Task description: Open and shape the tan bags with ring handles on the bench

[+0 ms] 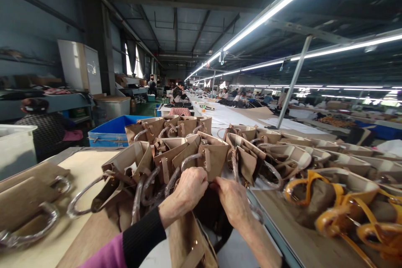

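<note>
A tan handbag (pixel 190 240) stands right in front of me with its dark opening facing up. My left hand (pixel 190 188) is closed at the bag's far edge, its fingers curled and their tips hidden. Close beside it, my right hand (pixel 230 199) pinches the same edge, thumb and fingers together. Just beyond my hands stands another tan handbag (pixel 216 157) with a strap tab on its side. Plastic-wrapped handles (pixel 150 186) of neighbouring bags lie to the left of my left hand.
Rows of tan handbags (pixel 333 161) fill the table to the right, some with orange handles (pixel 333 217). A bag lying flat (pixel 28 201) is at the left. Behind are a blue bin (pixel 106 138) and a slanting metal post (pixel 293 81). People sit farther off.
</note>
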